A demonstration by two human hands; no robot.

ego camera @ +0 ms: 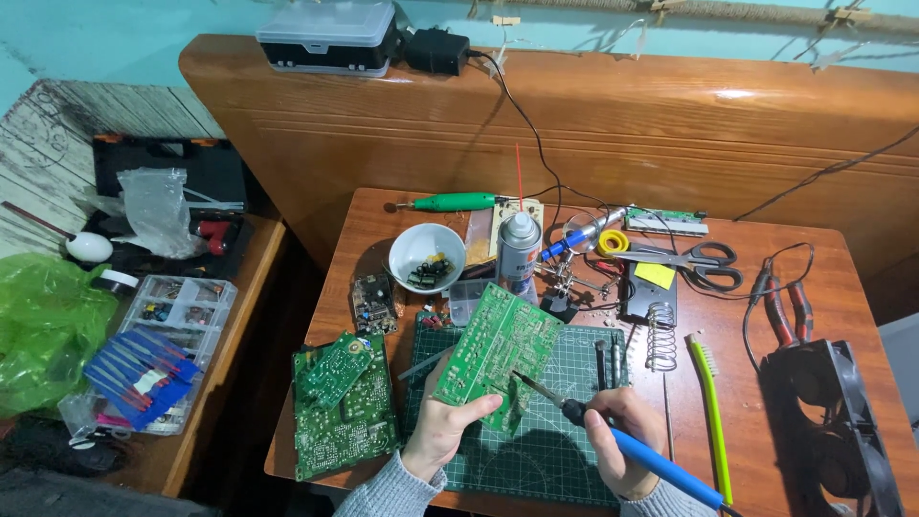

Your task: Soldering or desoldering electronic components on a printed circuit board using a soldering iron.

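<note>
Green circuit board point(500, 356) in left hand point(442, 426); soldering iron point(613, 438) in right hand point(624, 431).

A white bowl point(427, 251), spray can point(518, 251), scissors point(691, 260) and green brush point(710, 407) sit on the table point(766, 316).

Green circuit board point(498, 356), solder side up, tilted above the cutting mat, lower edge gripped. Soldering iron point(613, 436), blue handle, dark tip touching the board's lower right area.
</note>
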